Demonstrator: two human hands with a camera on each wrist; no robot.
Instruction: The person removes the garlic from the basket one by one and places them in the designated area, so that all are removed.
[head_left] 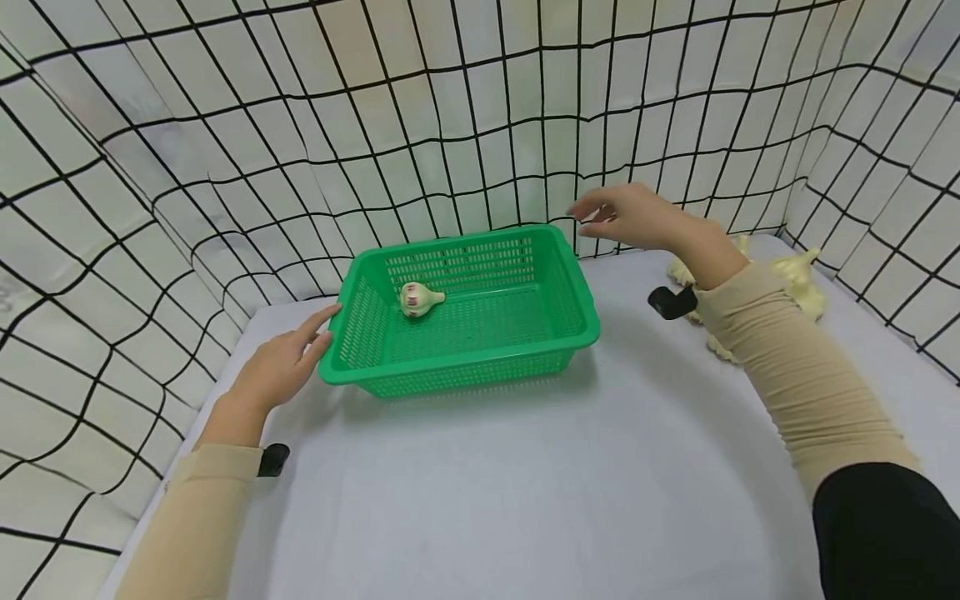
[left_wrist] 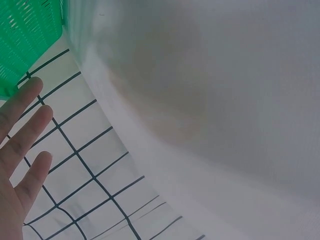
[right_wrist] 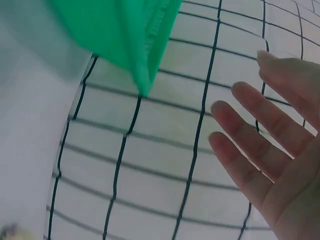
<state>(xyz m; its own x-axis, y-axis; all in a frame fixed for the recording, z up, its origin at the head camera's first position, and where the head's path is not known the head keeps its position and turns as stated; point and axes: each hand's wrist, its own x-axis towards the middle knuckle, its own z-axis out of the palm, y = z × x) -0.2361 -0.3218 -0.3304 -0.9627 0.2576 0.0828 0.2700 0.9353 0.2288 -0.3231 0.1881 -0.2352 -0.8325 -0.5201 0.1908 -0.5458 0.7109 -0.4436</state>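
Observation:
A green plastic basket (head_left: 465, 354) with slotted walls stands on the white-covered table. Inside it, toward the left end, lies one garlic bulb (head_left: 417, 299) with purple marks and a short stem. My left hand (head_left: 277, 367) is at the basket's left rim, its fingertips at or very near the edge; the left wrist view shows those fingers (left_wrist: 31, 125) spread and fairly straight. Above and just beyond the right back corner hovers my right hand (head_left: 630, 215). In the right wrist view its loosely bent fingers (right_wrist: 250, 145) hold nothing and stay apart from the basket (right_wrist: 105, 30).
More pale garlic bulbs (head_left: 799, 282) lie at the table's right side, partly hidden behind the right forearm. White walls with a black grid net (head_left: 480, 133) enclose the back and both sides. White cloth (head_left: 487, 492) covers the table in front of the basket.

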